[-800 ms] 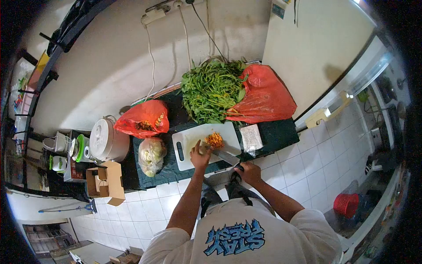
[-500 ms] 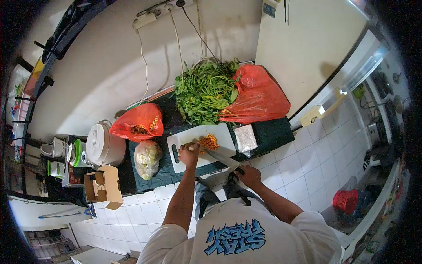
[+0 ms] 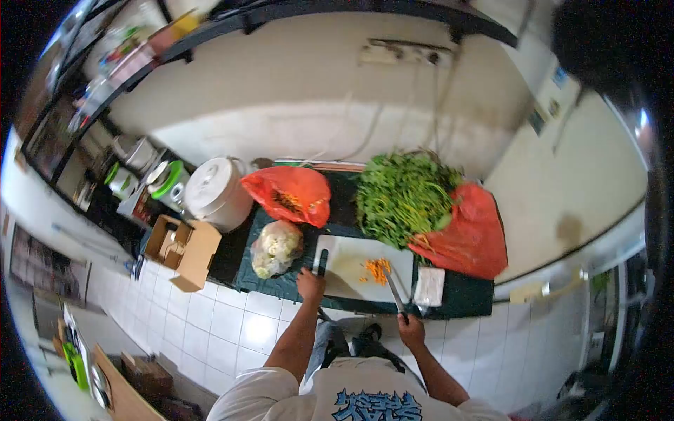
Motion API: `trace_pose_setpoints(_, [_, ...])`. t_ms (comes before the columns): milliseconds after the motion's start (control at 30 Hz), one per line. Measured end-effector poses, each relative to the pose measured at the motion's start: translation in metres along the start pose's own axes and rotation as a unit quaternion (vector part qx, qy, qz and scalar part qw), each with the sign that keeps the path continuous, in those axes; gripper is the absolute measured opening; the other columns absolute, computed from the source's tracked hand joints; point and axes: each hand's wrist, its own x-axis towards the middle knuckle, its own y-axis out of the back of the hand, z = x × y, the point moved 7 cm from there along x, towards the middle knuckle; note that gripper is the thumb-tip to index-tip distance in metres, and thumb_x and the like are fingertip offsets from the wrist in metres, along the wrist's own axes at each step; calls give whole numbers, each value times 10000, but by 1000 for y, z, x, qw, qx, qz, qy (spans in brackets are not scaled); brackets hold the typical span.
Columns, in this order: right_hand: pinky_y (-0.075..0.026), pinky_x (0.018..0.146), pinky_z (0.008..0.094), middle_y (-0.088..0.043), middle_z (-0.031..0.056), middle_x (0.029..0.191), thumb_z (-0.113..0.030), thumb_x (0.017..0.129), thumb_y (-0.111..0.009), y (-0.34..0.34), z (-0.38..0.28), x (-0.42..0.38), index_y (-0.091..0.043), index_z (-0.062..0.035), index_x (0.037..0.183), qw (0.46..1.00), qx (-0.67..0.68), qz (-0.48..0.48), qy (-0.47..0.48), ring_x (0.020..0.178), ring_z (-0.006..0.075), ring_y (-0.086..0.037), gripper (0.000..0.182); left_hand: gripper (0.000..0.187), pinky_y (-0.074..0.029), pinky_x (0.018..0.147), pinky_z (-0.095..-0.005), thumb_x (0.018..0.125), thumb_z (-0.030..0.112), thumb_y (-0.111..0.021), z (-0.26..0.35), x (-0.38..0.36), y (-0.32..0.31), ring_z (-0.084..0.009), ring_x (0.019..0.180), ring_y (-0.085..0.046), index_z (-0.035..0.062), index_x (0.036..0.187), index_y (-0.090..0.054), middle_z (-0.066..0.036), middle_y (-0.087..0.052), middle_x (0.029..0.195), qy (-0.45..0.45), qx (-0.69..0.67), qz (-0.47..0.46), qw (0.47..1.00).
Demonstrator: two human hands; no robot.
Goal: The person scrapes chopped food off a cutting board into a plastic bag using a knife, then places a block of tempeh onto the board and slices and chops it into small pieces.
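Note:
My right hand (image 3: 411, 330) is closed round the dark handle of a kitchen knife (image 3: 394, 289). The blade's tip points away from me, beside a small pile of chopped orange pieces (image 3: 378, 271) that look like carrot. They lie on a white cutting board (image 3: 344, 263), with a few bits scattered to the left. At the board's near left edge, below its handle slot, my left hand (image 3: 310, 284) is closed on the edge; its fingertips are partly hidden. To its left sits a clear plastic bag of pale vegetables (image 3: 278, 247).
Behind the board lie a heap of leafy greens (image 3: 404, 193) and a red plastic bag (image 3: 467, 238). A white packet (image 3: 429, 287) is right of the board. Another red bag (image 3: 291, 195), a white rice cooker (image 3: 216, 191) and an open cardboard box (image 3: 184, 249) stand left. A shelf overhangs.
My left hand has moved off the chopped pieces to the board's left edge. The knife has swung to point more away from me. My view has shifted and turned left.

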Motion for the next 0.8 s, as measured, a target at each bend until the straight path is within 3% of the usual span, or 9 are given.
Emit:
trace_pose_setpoints(33, [-431,580,474,-569,205,668,-364,903,-598,-2,-9,6,-572,-16,739,995,-45,53,68,641,410,-575,386,530,-522,827,-466,764,270,-646,3,1,3,-391,990,-604,16,1196,-478,-217,-559,1133,0,-16,-39,999])
trace_pose_setpoints(133, [-439,588,479,-585,219,686,-378,905,-590,-8,-3,8,-585,-11,752,996,-64,25,58,672,428,-585,397,510,-530,833,-438,750,279,-631,6,0,1,-377,977,-628,-5,1152,-497,-223,-579,1117,-8,9,-114,993])
trace_pose_setpoints(300, [-481,727,508,-655,233,855,-463,927,-511,-13,-29,17,-642,-34,916,994,-92,-49,43,840,425,-630,449,547,-533,830,-436,714,320,-623,-6,5,-2,-390,981,-635,-37,1118,-528,-230,-620,1045,-45,-33,-80,995])
trace_pose_setpoints(367, [-487,722,500,-654,235,853,-450,935,-504,-16,-34,17,-645,-27,928,996,-38,-46,65,826,425,-633,446,500,-526,823,-454,710,297,-594,-16,3,0,-408,932,-641,-33,1084,-553,-232,-652,917,-7,-131,-101,986])
trace_pose_setpoints(433, [-479,695,482,-641,217,808,-427,935,-516,-16,-45,20,-635,-21,906,996,-34,-64,57,780,415,-623,424,365,-518,741,-415,658,192,-659,-30,3,0,-341,821,-658,-3,959,-594,-207,-657,828,27,-225,-75,971])
trace_pose_setpoints(533, [-463,640,447,-614,183,718,-380,936,-541,-15,-63,22,-613,-8,861,993,-22,-107,33,687,393,-603,386,336,-500,657,-370,677,173,-627,-47,-14,-14,-263,740,-629,4,963,-573,-144,-634,793,54,-388,-194,899])
trace_pose_setpoints(633, [-414,544,410,-508,170,587,-374,936,-558,-15,-91,28,-553,4,744,989,24,-60,133,552,317,-548,424,285,-450,574,-314,690,44,-574,-81,-28,-7,-177,627,-547,14,973,-575,-77,-579,713,100,-467,-175,861])
trace_pose_setpoints(700, [-412,530,384,-495,117,558,-372,940,-561,-12,-118,32,-549,-8,737,989,55,-91,103,533,249,-545,417,256,-455,558,-310,704,15,-552,-107,-34,7,-169,621,-555,40,959,-555,-67,-579,709,106,-562,-131,810])
trace_pose_setpoints(800, [-383,479,283,-505,-4,568,-327,960,-551,-36,-131,46,-558,-39,758,974,164,-129,85,499,97,-495,352,274,-457,537,-311,736,31,-526,-147,-43,50,-165,632,-558,85,1004,-546,-63,-573,758,112,-580,-122,797])
